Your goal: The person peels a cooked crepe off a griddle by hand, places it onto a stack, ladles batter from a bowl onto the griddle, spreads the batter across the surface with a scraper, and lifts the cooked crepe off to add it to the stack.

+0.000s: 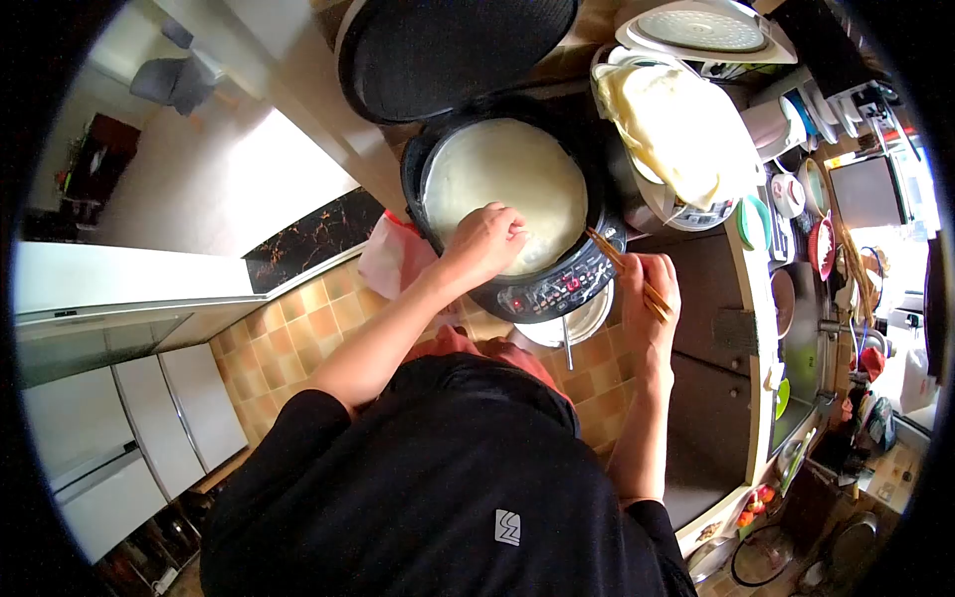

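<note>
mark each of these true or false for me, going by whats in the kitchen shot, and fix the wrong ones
1. The left hand is over the pale round layer in the griddle. True.
2. The griddle is shut. False: its dark lid stands open.
3. The right hand is empty. False: it holds chopsticks.
4. A floppy pale-yellow heap lies to the right of the griddle. True.
5. The person wears a white top. False: the top is black.
6. The griddle partly hides a white bowl. True.
</note>
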`<action>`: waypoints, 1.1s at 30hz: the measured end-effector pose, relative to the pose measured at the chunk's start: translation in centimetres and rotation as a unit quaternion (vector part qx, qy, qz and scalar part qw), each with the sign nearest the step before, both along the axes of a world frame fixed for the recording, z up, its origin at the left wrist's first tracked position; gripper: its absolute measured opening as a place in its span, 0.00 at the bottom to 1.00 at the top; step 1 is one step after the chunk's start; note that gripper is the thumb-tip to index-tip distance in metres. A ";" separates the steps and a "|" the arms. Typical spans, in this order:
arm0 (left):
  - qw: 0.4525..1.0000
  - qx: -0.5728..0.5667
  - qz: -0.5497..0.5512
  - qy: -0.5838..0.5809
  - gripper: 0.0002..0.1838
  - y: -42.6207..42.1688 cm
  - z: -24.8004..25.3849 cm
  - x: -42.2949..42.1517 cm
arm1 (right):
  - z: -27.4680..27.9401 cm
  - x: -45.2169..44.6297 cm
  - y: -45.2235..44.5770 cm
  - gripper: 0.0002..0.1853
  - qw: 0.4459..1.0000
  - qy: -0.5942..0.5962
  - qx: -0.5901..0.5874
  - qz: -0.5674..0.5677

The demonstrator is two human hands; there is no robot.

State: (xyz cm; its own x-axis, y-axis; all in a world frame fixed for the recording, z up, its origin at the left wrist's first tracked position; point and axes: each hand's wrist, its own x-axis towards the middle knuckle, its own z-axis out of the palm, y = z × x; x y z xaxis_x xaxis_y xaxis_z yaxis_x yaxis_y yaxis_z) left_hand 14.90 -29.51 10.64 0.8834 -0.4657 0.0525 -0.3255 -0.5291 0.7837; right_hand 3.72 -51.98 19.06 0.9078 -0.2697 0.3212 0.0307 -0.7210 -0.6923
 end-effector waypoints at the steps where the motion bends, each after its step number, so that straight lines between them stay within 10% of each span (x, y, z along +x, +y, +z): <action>1: 1.000 0.011 -0.003 -0.008 0.13 -0.6 -0.2 0.2 | 0.9 0.4 0.7 0.07 1.000 -0.002 -0.018 0.002; 7: 0.997 0.061 0.006 -0.037 0.13 -3.1 -0.9 0.9 | 0.9 4.0 0.6 0.09 0.995 0.009 -0.081 0.053; 13: 0.998 0.047 0.017 -0.026 0.15 -3.4 -1.6 0.8 | -1.3 3.8 -2.6 0.16 0.924 0.149 0.352 0.017; 20: 0.991 0.104 0.075 -0.046 0.19 -5.1 -1.8 0.6 | -3.3 1.4 -1.5 0.16 0.891 0.070 0.448 0.033; 26: 0.974 -0.052 0.152 0.161 0.11 -2.2 -3.0 3.4 | 0.6 -1.6 -3.9 0.23 0.950 -0.084 0.295 -0.052; 29: 0.879 -0.260 0.220 0.333 0.13 1.7 -1.8 5.0 | 3.8 -1.4 -4.3 0.25 0.970 -0.155 0.176 -0.064; 33: 0.881 -0.297 0.256 0.266 0.14 4.9 -0.8 6.0 | 4.9 2.8 -1.7 0.09 0.994 -0.029 0.103 -0.022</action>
